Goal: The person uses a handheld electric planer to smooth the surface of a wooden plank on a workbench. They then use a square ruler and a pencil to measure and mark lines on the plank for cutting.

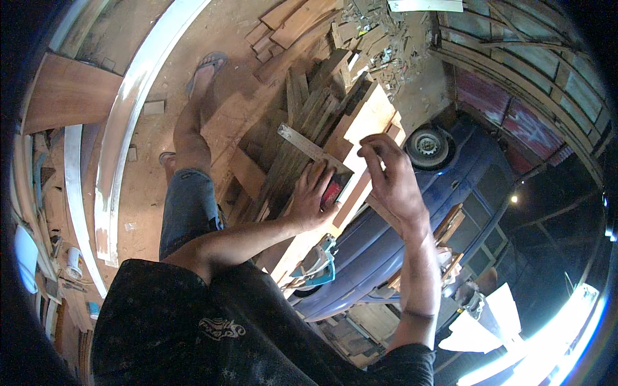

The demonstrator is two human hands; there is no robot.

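Observation:
My left hand (310,201) is curled over a small block with a red face (332,192), its thumb on the near side and its fingers on the far side. The block rests on a stack of boards, and the fingers partly hide it. A pale, narrow strip (299,140) runs from beside these fingers toward the far left. Raised over the edge of a light-coloured board (373,116), my right hand (391,183) has its fingers bent and the tips pressed together. Whatever may be between those tips is too small to make out.
Rough planks (309,106) and offcuts (370,48) are piled beyond the hands. A blue car (380,251) stands close on the right. Nearer me is a turquoise-and-grey tool (318,265). Long white boards (125,116) lie on the left, and a bright lamp (547,341) glares at lower right.

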